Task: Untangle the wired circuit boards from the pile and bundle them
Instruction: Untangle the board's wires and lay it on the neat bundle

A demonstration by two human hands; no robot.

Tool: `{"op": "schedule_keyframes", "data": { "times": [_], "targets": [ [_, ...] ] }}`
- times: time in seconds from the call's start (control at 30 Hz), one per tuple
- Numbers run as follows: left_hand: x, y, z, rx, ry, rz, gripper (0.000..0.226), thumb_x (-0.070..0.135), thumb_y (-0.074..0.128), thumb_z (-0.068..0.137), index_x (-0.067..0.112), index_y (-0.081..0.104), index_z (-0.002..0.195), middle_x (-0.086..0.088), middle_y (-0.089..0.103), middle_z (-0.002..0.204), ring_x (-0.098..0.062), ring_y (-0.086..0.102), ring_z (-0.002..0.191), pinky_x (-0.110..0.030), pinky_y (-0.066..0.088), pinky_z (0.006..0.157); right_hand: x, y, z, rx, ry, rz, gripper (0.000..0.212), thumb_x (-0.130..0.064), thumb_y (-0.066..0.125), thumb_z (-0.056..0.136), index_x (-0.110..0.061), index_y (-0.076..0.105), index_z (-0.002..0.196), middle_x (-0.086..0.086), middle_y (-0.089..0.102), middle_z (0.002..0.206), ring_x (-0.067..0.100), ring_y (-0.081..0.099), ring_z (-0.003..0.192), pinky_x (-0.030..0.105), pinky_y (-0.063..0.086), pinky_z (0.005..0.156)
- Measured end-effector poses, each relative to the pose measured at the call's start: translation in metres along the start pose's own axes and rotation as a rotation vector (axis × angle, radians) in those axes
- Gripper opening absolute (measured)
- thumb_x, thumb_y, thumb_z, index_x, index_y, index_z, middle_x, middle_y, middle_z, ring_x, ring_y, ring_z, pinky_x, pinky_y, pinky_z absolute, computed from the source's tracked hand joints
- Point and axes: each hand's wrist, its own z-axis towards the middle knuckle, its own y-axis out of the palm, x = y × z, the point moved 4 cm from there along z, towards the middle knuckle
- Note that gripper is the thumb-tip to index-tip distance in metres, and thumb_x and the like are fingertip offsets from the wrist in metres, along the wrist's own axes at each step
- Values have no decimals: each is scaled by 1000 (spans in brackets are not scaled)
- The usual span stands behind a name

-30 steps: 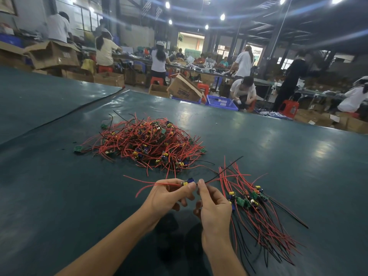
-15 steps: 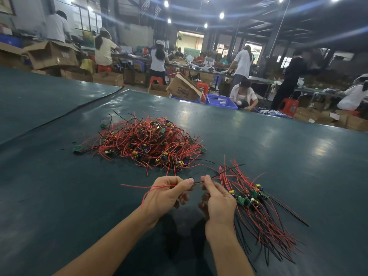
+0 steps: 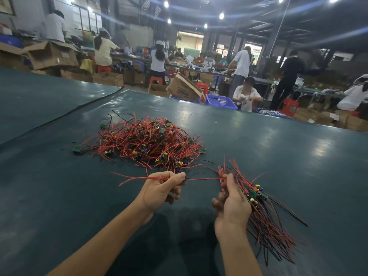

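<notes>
Stretching between a left hand pinching its board end and a right hand pinching its tip, one thin red wire is best kept taut, then laid parallel onto the sorted red-and-black wire bundle near the tangled red-wire pile.

Dim workshop; ceiling lamps, cardboard boxes, blue crate.
</notes>
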Motion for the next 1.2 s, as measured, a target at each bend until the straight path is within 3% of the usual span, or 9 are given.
{"op": "schedule_keyframes", "data": {
  "times": [0.1, 0.17, 0.3, 0.4, 0.5, 0.73, 0.97, 1.07, 1.2],
  "targets": [
    [-4, 2, -1, -10, -16, -5, 31, 49, 70, 69, 21, 68, 57, -2, 61, 61, -10, 54, 52, -20, 41, 48, 15, 13, -15, -162, -13, -181, 22, -36, 79, 76, -17, 76, 64, -9, 65, 58, 7, 46, 46, 24, 41, 46],
    [-5, 5, -2, -35, -22, 7, 31, 47, 70, 72, 21, 66, 55, -2, 62, 61, -10, 56, 53, -19, 42, 49, 25, 24, -29, -277, -23, -260, 19, -37, 77, 78, -22, 79, 68, -1, 73, 69, 18, 66, 62, 36, 57, 67],
    [-4, 5, -2, -48, -21, 79, 31, 43, 69, 76, 21, 65, 55, -3, 63, 59, -11, 58, 54, -19, 44, 49, 31, 30, -35, -277, -16, -276, 20, -30, 72, 85, -23, 80, 69, 6, 76, 75, 27, 72, 79, 52, 57, 87],
    [0, 5, -2, -60, -4, 101, 30, 44, 68, 74, 22, 66, 54, -2, 62, 57, -10, 57, 52, -19, 43, 48, 23, 23, -24, -184, 38, -185, 18, -26, 74, 85, -22, 81, 69, -2, 72, 69, 21, 62, 65, 40, 58, 64],
    [3, 1, 1, -54, 7, 89, 35, 41, 75, 77, 21, 65, 50, -4, 62, 59, -10, 55, 50, -18, 41, 48, 6, 11, -8, -46, 48, -45, 24, -21, 73, 87, -16, 79, 65, -10, 62, 55, 4, 37, 38, 17, 34, 36],
    [2, -5, 2, -7, -49, -11, 29, 45, 72, 68, 18, 71, 58, -1, 62, 60, -11, 53, 51, -19, 41, 48, -9, -2, 2, -47, 55, 130, 16, -21, 65, 93, -11, 74, 83, -5, 55, 65, 3, 30, 38, 15, 27, 36],
    [-5, -13, 6, 68, -123, -311, 23, 42, 80, 58, 21, 76, 67, 0, 69, 74, -6, 57, 56, -19, 45, 46, -9, 1, -7, -101, -71, 43, 21, -24, 69, 89, -14, 79, 73, -5, 58, 61, 5, 33, 41, 17, 28, 38],
    [-5, -14, 8, 138, -145, -375, 24, 43, 73, 67, 20, 76, 74, 0, 70, 76, -7, 58, 55, -19, 45, 44, -10, 7, -13, -185, -125, 39, 26, -39, 70, 80, -16, 80, 72, -4, 58, 61, 6, 33, 44, 18, 28, 40],
    [-7, -18, 8, 184, -216, -484, 40, 54, 59, 73, 17, 62, 88, 1, 65, 75, -10, 57, 54, -20, 45, 43, -8, 10, -18, -301, -123, 97, 62, -70, 55, 70, -14, 80, 83, -1, 60, 64, 8, 39, 44, 19, 32, 41]
  ]
}}
